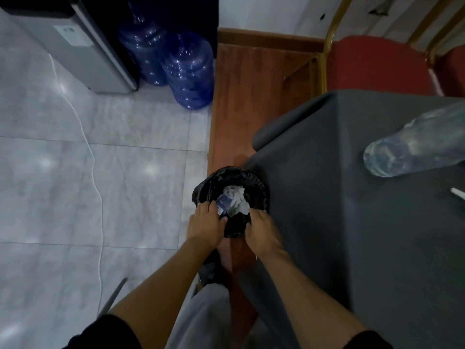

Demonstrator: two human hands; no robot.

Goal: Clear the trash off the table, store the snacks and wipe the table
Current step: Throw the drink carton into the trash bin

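Note:
A small bin lined with a black trash bag (226,180) stands on the floor beside the table's corner. Inside it lie crumpled white paper (237,197) and a blue wrapper (223,206). My left hand (205,224) grips the bag's near left rim. My right hand (261,229) grips the near right rim. The table (352,197) has a dark grey cloth that hangs down next to the bin. A clear plastic bottle (412,144) lies on its side on the table at the right.
Two blue water jugs (188,69) and a grey water dispenser (83,46) stand at the back left. A white cable (93,162) runs across the tiled floor. Red chairs (377,64) stand behind the table. A white object (458,192) lies at the table's right edge.

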